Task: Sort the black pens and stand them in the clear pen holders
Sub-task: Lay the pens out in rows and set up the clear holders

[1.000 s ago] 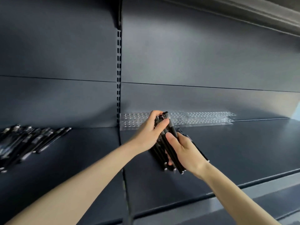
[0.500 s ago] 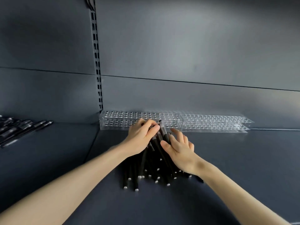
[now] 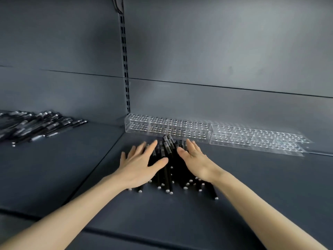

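A heap of black pens (image 3: 169, 165) with silver tips lies on the dark shelf (image 3: 252, 186), fanned out toward me. My left hand (image 3: 142, 163) lies flat on the heap's left side, fingers straight and spread. My right hand (image 3: 193, 159) rests flat against the heap's right side, fingers straight. Neither hand grips a pen. Behind the heap, against the back wall, stand two clear pen holders with rows of holes: the left one (image 3: 167, 127) and the right one (image 3: 255, 139). No pens stand in them.
A second pile of black pens (image 3: 36, 125) lies on the neighbouring shelf section at the left. A slotted metal upright (image 3: 125, 69) divides the two back panels. The shelf's front edge (image 3: 126, 237) runs close below my forearms.
Both hands have let go of the bundle of pens and opened flat. The pens now lie spread on the shelf. The camera has moved closer and lower.
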A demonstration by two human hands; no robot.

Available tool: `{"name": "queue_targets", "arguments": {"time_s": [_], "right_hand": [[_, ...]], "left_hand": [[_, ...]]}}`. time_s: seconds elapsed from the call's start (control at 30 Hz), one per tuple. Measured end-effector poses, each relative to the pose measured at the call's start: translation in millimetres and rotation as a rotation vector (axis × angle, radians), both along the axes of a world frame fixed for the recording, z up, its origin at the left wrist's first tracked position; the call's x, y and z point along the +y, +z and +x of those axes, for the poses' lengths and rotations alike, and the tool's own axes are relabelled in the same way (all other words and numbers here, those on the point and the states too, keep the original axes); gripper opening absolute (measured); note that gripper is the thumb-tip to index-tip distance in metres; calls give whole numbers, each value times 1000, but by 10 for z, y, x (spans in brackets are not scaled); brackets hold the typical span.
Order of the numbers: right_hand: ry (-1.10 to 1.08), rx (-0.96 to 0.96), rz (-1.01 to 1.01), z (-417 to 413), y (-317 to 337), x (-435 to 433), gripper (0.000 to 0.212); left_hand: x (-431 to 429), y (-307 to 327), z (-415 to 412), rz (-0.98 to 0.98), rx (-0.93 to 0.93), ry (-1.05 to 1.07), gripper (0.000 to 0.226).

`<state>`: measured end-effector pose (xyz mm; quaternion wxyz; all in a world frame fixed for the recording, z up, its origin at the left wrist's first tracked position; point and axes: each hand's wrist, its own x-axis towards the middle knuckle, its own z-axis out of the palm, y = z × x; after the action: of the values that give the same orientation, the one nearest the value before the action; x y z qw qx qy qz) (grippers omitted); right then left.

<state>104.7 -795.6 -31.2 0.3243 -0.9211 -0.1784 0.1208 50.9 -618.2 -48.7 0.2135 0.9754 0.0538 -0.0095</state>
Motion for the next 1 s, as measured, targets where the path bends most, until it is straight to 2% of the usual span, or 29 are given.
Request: {"name": "queue_targets", "arguments": {"time_s": [0.1, 0.2, 0.4, 0.67, 0.87, 1.0], "right_hand": [[5, -22, 52, -1, 53, -52, 63], [15, -72, -72, 3, 27, -70, 59], [59, -87, -164, -55, -126, 48, 61], [13, -89, -118, -92, -56, 31, 58], [11, -325, -15, -77, 110, 57, 46], [-2, -476, 93, -154, 305, 292, 24]], "left_hand": [[-28, -20, 56, -29, -24, -23, 65], [-6, -17, 91, -75, -28, -62, 61], [66, 38, 94, -87, 2, -107, 58], [124, 53, 44, -104, -15, -117, 59], [238, 242, -37, 45, -331, -116, 45], [444, 480, -230, -9, -542, -59, 24]]}}
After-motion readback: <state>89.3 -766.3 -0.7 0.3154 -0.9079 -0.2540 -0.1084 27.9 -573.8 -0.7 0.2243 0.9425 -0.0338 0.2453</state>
